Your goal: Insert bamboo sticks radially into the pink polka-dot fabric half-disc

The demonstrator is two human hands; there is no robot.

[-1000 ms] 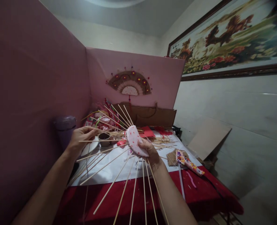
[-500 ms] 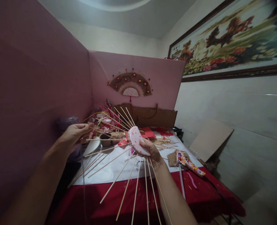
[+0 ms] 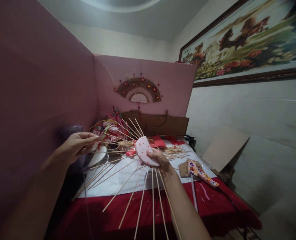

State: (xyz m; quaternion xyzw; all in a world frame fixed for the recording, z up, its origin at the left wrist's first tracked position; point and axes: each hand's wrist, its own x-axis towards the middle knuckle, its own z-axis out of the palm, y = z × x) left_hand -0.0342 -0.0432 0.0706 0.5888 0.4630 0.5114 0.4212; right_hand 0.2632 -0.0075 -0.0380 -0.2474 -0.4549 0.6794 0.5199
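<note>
Held over the table is a fan frame: a white half-round piece with red dots (image 3: 143, 151) from which several thin bamboo sticks (image 3: 145, 190) spread out. My right hand (image 3: 161, 161) grips the half-round piece at its lower right, thumb on the dotted face. To the left, my left hand (image 3: 84, 143) has its fingers pinched at the outer end of one of the sticks. A thin string seems to hang below that hand; what its fingertips press on is partly hidden.
Behind stand a brown cup (image 3: 112, 148), loose sticks (image 3: 175, 153) and red paper (image 3: 159, 141). A flower-patterned glue gun (image 3: 203, 176) lies right on the table (image 3: 127, 216), its cord trailing off. A finished fan (image 3: 139, 91) hangs on the pink board (image 3: 173, 83).
The fan frame has turned slightly and shifted a little left and down, its lower sticks swinging left. Both hands keep their hold.
</note>
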